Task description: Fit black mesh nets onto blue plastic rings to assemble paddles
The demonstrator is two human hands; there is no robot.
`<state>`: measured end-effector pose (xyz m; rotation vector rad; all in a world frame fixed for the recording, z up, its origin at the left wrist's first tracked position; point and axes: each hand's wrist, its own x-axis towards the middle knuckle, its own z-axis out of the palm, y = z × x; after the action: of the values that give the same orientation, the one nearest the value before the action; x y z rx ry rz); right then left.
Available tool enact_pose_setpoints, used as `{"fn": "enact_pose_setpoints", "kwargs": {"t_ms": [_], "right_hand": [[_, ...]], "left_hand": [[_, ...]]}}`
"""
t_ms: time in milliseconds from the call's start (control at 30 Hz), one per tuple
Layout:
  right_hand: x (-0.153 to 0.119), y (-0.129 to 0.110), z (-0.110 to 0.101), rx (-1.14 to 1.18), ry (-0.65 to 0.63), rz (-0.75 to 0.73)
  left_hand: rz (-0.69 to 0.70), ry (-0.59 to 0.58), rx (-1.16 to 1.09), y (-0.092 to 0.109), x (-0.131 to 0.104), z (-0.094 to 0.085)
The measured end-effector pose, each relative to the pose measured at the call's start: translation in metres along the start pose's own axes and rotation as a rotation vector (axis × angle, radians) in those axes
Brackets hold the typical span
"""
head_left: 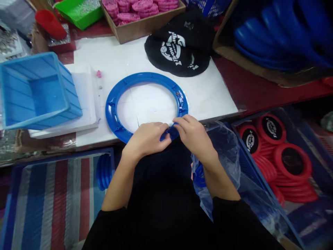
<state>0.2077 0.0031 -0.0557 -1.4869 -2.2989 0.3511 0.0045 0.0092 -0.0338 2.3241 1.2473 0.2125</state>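
A blue plastic ring [111,111] lies on the white work surface, its ribbed underside facing up. At the ring's near right edge, my left hand [148,139] is closed with bent fingers and thumb on the rim. Close beside it, my right hand [195,135] has its thumb and fingertips pinched together over the same rim. A small whitish spot [170,123] shows between the fingertips of both hands; what it is cannot be made out. My fingers hide part of the near rim.
Left stands a light-blue bin [44,92]; behind are a green tray [80,14] and a box of pink pieces [145,29]. Black printed discs [177,52] lie beyond the ring. A carton of blue rings [273,34] is upper right, a crate of red rings [291,163] lower right.
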Motion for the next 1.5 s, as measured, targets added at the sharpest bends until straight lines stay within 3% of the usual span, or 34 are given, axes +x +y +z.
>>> {"fn": "enact_pose_setpoints", "kwargs": {"t_ms": [100, 200, 367, 467, 667, 933, 1067, 1167, 1267, 1400, 1500], "right_hand": [[-0.003, -0.014, 0.004, -0.068, -0.016, 0.035], [-0.006, -0.02, 0.005, -0.083, -0.038, 0.047], [-0.004, -0.004, -0.007, 0.226, -0.045, 0.032], [0.0, 0.007, -0.018, 0.326, -0.017, -0.007], [0.009, 0.01, -0.017, 0.257, 0.031, -0.128], [0.001, 0.007, -0.004, 0.16, 0.046, -0.127], [-0.004, 0.003, 0.002, 0.018, 0.005, -0.102], [-0.002, 0.002, 0.003, 0.04, 0.01, -0.068], [0.0, 0.005, -0.004, 0.153, -0.026, -0.054], [0.002, 0.015, -0.023, 0.395, -0.167, -0.027], [0.005, 0.021, -0.031, 0.387, -0.104, -0.003]], "left_hand": [[-0.074, -0.035, 0.087, 0.011, 0.004, -0.001], [-0.063, -0.059, 0.047, 0.008, 0.004, -0.002], [0.044, -0.106, -0.185, -0.013, -0.001, -0.006], [0.04, -0.087, -0.245, -0.018, -0.003, -0.006], [-0.03, -0.017, -0.274, -0.015, -0.001, 0.003], [-0.001, -0.047, -0.305, -0.02, -0.005, -0.002], [-0.027, -0.055, -0.144, -0.005, 0.0, -0.005], [-0.09, -0.021, 0.026, 0.006, 0.007, 0.001], [-0.091, 0.004, 0.046, 0.007, 0.011, 0.008], [-0.067, 0.007, -0.064, -0.002, 0.008, 0.01], [-0.065, 0.013, -0.108, -0.006, 0.007, 0.008]]}}
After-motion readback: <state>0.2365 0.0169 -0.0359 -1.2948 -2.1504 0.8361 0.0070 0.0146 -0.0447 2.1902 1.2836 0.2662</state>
